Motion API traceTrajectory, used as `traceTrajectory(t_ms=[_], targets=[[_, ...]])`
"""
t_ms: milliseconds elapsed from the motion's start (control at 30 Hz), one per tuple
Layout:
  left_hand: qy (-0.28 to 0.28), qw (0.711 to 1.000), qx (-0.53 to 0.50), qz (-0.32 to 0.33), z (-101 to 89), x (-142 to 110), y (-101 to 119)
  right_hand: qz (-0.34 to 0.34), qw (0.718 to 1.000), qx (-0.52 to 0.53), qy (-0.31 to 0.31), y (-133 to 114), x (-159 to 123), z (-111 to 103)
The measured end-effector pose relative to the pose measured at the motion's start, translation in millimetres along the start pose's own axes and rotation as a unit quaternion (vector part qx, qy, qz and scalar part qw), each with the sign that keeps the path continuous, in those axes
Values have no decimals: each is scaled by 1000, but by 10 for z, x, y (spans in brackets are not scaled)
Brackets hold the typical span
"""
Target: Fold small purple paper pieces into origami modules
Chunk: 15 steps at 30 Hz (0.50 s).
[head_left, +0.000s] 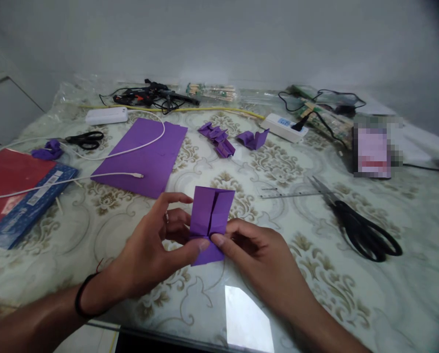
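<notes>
Between my two hands, above the front of the table, is a small folded piece of purple paper (pixel 204 210). Two flaps meet along an upright slit in its middle, and a crease runs across its lower part. My left hand (pixel 160 240) grips its left edge, thumb on the crease in front and fingers behind. From the other side, my right hand (pixel 258 250) pinches the lower right part, its thumb beside the left thumb and its fingers partly hidden behind the paper. Farther back lie folded purple paper pieces (pixel 219 138) and another single folded piece (pixel 254 139).
Purple sheets (pixel 138 157) lie left of centre under a white cable (pixel 120 174). Large black-handled scissors (pixel 366 230) and a clear ruler (pixel 289 194) are at right. A red and blue packet (pixel 39 196) and small scissors (pixel 89 139) sit left. A power strip (pixel 283 127) stands behind.
</notes>
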<state>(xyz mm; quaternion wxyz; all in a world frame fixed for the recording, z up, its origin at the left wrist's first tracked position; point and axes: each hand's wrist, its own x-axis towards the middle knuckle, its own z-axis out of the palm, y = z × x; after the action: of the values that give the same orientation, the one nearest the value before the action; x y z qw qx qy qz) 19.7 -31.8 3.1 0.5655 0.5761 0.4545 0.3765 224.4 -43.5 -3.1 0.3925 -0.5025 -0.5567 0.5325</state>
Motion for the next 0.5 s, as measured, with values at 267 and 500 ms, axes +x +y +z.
traceTrajectory(t_ms=[267,500], targets=[[-85,992,80,-50,-41,36,42,13,1000,6,2,25,-5,-6],[-83,991,106,-15,-59,32,40,31,999,27,-27,3,-5,7]])
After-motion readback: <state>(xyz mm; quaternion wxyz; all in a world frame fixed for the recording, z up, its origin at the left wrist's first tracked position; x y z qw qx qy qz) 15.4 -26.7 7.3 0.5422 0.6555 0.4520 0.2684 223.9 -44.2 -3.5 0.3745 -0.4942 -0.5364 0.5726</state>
